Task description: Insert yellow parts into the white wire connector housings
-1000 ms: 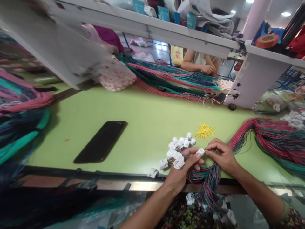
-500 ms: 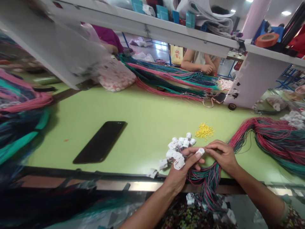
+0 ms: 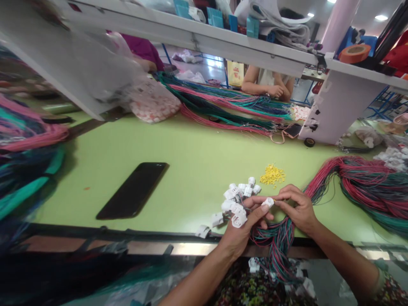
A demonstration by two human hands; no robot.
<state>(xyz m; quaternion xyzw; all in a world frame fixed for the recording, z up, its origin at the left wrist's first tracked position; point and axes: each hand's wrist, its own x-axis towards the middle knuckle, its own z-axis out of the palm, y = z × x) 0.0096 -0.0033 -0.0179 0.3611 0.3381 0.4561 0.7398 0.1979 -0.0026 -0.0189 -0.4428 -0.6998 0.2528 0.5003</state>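
My left hand (image 3: pixel 250 221) grips a white plastic connector (image 3: pixel 268 202) between thumb and fingers. Thumb and forefinger of my right hand (image 3: pixel 298 209) are pinched together at the connector's right side, on a tiny yellow piece (image 3: pixel 274 200) that is mostly hidden. More white wired connectors (image 3: pixel 238 216) cluster against and behind my left hand. Below both hands, a bundle of red, green and dark wires (image 3: pixel 281 244) hangs over the table edge. A small heap of yellow pieces (image 3: pixel 272 174) lies just beyond my fingers.
A black phone (image 3: pixel 134 190) lies on the green table (image 3: pixel 197 161). Thick wire bundles (image 3: pixel 366 187) rest at right, others (image 3: pixel 32 127) at left. A shelf (image 3: pixel 223 36) spans the back over more wires (image 3: pixel 223 102). Another person's arms (image 3: pixel 267 87) rest beyond.
My hands stay almost in place, with the right fingertips still against the connector. The whole view has shifted very slightly.
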